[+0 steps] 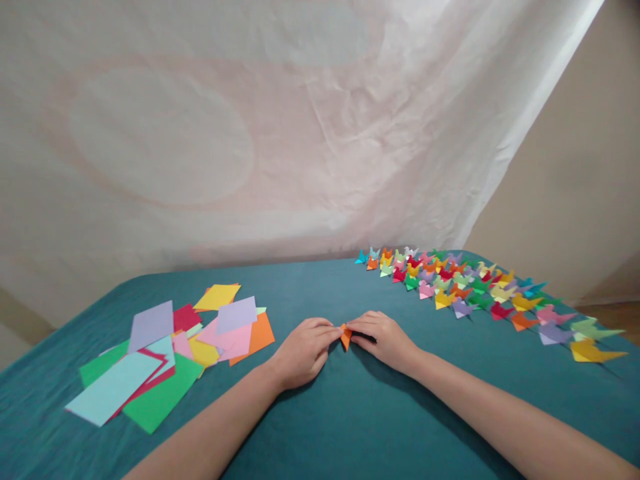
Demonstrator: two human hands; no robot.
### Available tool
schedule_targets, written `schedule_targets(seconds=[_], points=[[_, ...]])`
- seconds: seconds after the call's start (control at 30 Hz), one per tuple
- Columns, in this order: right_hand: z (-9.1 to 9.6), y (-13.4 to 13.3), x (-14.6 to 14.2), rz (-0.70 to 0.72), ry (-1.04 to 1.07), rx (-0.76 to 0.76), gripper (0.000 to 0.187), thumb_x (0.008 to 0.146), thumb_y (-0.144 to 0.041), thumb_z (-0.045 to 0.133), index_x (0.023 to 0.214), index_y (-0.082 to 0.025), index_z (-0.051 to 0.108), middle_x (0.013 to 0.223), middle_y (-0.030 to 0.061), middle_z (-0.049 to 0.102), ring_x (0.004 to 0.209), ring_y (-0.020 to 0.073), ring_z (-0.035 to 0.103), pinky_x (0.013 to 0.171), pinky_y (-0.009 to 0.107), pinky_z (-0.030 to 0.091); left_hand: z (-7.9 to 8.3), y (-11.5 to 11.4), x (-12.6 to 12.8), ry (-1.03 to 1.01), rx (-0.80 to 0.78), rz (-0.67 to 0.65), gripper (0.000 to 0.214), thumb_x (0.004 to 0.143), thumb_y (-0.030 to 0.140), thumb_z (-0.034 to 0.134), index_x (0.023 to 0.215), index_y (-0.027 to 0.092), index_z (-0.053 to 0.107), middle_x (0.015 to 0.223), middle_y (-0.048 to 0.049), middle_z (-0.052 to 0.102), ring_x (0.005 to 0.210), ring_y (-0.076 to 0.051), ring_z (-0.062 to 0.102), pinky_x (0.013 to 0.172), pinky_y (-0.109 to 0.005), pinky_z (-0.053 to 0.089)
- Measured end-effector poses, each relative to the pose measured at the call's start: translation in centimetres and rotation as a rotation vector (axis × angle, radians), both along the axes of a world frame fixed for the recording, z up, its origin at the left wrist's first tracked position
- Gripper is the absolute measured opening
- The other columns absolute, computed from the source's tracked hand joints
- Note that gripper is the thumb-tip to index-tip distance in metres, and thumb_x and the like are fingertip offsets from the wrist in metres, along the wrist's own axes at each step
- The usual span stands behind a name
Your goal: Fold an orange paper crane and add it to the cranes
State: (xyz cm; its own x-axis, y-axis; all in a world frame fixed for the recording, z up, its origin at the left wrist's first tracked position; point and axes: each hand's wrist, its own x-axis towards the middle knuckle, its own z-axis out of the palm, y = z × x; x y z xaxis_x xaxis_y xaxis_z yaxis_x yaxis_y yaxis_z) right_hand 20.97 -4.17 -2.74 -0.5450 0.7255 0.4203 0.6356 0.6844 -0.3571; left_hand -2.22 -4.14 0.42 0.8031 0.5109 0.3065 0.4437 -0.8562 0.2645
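Note:
A small folded piece of orange paper is held just over the teal cloth, between my two hands. My left hand pinches its left side with the fingertips. From the other side, the thumb and fingers of my right hand close on its right edge. Much of the paper's upper part is covered by fingertips, so its full shape is hard to make out.
Loose coloured paper sheets lie in an overlapping heap on the left. Several rows of folded paper birds stand on the right. The teal tablecloth covers the table, and a pale hanging sheet rises behind it.

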Motion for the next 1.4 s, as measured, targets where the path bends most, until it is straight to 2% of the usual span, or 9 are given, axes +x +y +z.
schedule_targets(seconds=[0.3, 0.57, 0.77, 0.93, 1.27, 1.4], points=[[0.2, 0.0, -0.2, -0.003, 0.001, 0.001, 0.026, 0.092, -0.031, 0.044, 0.1, -0.022, 0.067, 0.1, 0.0061, 0.067, 0.091, 0.0199, 0.056, 0.082, 0.036, 0.043, 0.3, -0.1, 0.1, -0.013, -0.017, 0.03, 0.044, 0.083, 0.008, 0.039, 0.124, 0.017, 0.049, 0.113, -0.0087, 0.059, 0.108, -0.02, 0.049, 0.096, -0.036, 0.04], [0.1, 0.5, -0.5, -0.051, 0.139, -0.127, 0.021, 0.09, -0.026, 0.048, 0.089, -0.021, 0.068, 0.092, 0.0048, 0.065, 0.086, 0.018, 0.056, 0.081, 0.033, 0.043, 0.2, -0.2, 0.2, -0.034, -0.021, 0.042, 0.047, 0.083, 0.007, 0.04, 0.13, 0.016, 0.04, 0.12, -0.0096, 0.055, 0.113, -0.02, 0.045, 0.099, -0.038, 0.038], [-0.4, 1.2, -0.6, -0.072, 0.216, -0.178, 0.016, 0.086, -0.021, 0.051, 0.081, -0.018, 0.066, 0.087, 0.0048, 0.063, 0.084, 0.0164, 0.057, 0.079, 0.03, 0.044, 0.6, -0.4, 0.3, -0.052, 0.037, 0.028, 0.033, 0.086, 0.009, 0.04, 0.116, 0.017, 0.051, 0.121, -0.0084, 0.054, 0.116, -0.02, 0.043, 0.102, -0.039, 0.034], [-0.7, 1.6, -0.8, -0.104, 0.213, -0.169, 0.013, 0.085, -0.019, 0.052, 0.078, -0.017, 0.064, 0.084, 0.0041, 0.061, 0.081, 0.0157, 0.056, 0.077, 0.03, 0.043, 0.7, -0.5, 0.5, 0.047, 0.1, 0.022, 0.03, 0.09, 0.019, 0.041, 0.117, 0.021, 0.054, 0.119, -0.0058, 0.056, 0.115, -0.021, 0.043, 0.101, -0.04, 0.034], [-1.3, 1.5, -0.9, -0.186, 0.216, -0.131, 0.001, 0.081, -0.017, 0.057, 0.081, -0.017, 0.058, 0.081, 0.0017, 0.058, 0.077, 0.0151, 0.053, 0.072, 0.029, 0.042, 0.5, -0.4, 0.6, 0.114, 0.102, 0.041, 0.035, 0.092, 0.03, 0.039, 0.124, 0.021, 0.052, 0.124, -0.0057, 0.055, 0.119, -0.024, 0.04, 0.101, -0.044, 0.032], [-1.1, 1.1, -1.0, -0.192, 0.206, -0.107, 0.01, 0.081, -0.014, 0.057, 0.09, -0.017, 0.058, 0.086, 0.0026, 0.059, 0.08, 0.0154, 0.053, 0.073, 0.029, 0.042, 0.4, -0.4, 0.5, 0.11, 0.106, 0.04, 0.035, 0.093, 0.03, 0.038, 0.125, 0.021, 0.051, 0.123, -0.0062, 0.056, 0.119, -0.024, 0.041, 0.101, -0.044, 0.032]])
